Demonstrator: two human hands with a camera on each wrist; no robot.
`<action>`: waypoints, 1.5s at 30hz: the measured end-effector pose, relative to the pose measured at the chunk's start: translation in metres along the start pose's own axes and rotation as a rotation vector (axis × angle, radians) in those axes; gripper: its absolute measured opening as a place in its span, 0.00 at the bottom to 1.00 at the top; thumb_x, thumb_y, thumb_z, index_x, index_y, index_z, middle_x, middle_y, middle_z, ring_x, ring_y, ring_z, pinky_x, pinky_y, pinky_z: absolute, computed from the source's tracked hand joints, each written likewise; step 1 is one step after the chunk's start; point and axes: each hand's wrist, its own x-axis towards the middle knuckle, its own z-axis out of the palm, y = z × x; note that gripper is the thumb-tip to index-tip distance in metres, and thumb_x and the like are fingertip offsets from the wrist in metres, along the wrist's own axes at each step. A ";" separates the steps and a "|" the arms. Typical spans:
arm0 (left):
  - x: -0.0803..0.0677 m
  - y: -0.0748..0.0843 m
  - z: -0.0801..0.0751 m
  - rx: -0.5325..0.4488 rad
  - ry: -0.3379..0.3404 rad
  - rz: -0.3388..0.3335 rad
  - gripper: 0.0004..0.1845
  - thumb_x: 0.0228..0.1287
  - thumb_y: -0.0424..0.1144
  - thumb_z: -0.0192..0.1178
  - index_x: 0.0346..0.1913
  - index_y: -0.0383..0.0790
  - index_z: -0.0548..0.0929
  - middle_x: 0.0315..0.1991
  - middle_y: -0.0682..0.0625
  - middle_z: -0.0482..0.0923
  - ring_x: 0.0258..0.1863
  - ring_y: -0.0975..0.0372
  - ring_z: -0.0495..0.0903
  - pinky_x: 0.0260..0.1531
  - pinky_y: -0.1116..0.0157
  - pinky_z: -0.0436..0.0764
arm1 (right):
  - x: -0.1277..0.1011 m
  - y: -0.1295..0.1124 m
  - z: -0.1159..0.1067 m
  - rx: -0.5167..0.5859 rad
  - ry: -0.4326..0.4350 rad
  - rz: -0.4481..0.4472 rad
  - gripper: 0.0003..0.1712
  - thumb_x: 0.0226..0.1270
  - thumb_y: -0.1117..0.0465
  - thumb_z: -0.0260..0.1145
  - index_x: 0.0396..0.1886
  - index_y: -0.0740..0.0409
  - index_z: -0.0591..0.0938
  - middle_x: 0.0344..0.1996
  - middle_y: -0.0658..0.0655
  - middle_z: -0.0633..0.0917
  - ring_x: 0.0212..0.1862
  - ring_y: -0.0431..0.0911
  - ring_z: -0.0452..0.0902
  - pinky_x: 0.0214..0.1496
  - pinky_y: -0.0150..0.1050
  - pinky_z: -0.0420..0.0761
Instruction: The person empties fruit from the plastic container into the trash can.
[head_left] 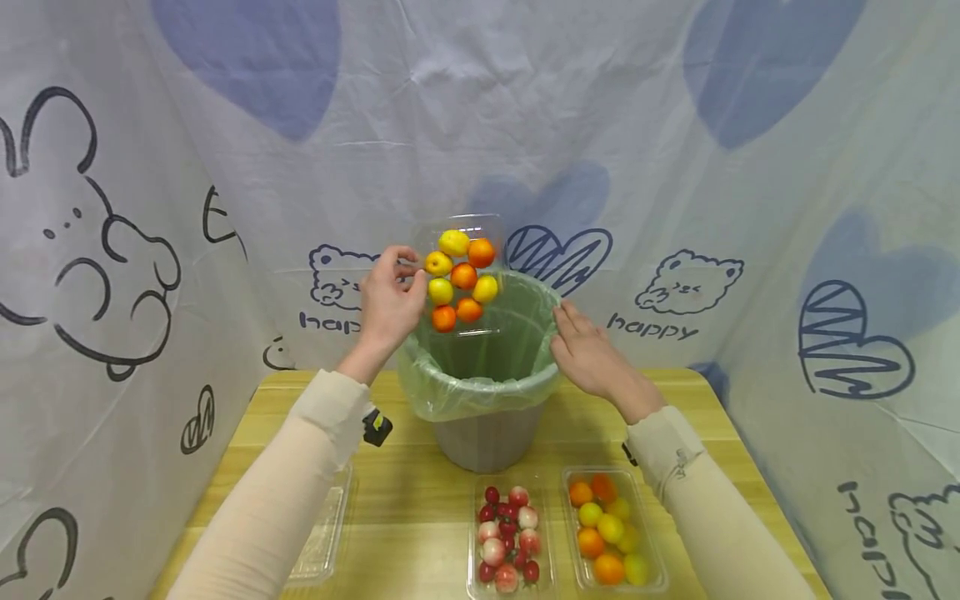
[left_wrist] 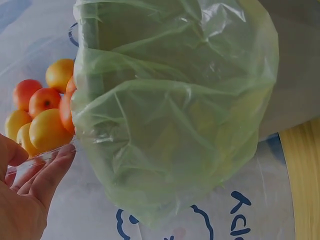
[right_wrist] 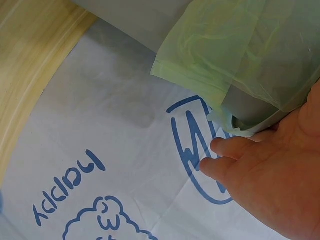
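Note:
My left hand (head_left: 392, 302) grips the left edge of a clear plastic container (head_left: 480, 222), its thumb (left_wrist: 11, 151) on one side and fingers underneath. Inside it are several small yellow and orange toy fruits (head_left: 463, 276). The container is held tilted over the left part of a grey trash bin (head_left: 487, 437), whose opening is lined with a pale green bag (head_left: 442, 392). My right hand (head_left: 592, 354) lies against the right side of the bin's rim, fingers extended along the bag's folded edge. In the right wrist view those fingertips (right_wrist: 212, 167) reach just past the rim.
On the wooden table (head_left: 405, 517) in front of the bin are a container (head_left: 471, 554) of red and pink fruits and another container (head_left: 660, 575) of orange and yellow ones. A clear tray (head_left: 322, 537) lies partly under my left forearm. Printed curtains (head_left: 600, 100) enclose the table.

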 end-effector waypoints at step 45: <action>-0.002 -0.006 0.005 0.001 0.052 0.075 0.11 0.74 0.31 0.61 0.55 0.34 0.79 0.48 0.33 0.88 0.42 0.45 0.92 0.33 0.67 0.91 | 0.000 0.001 0.000 0.014 -0.002 0.020 0.38 0.86 0.50 0.33 0.86 0.65 0.47 0.87 0.62 0.41 0.87 0.63 0.39 0.87 0.68 0.40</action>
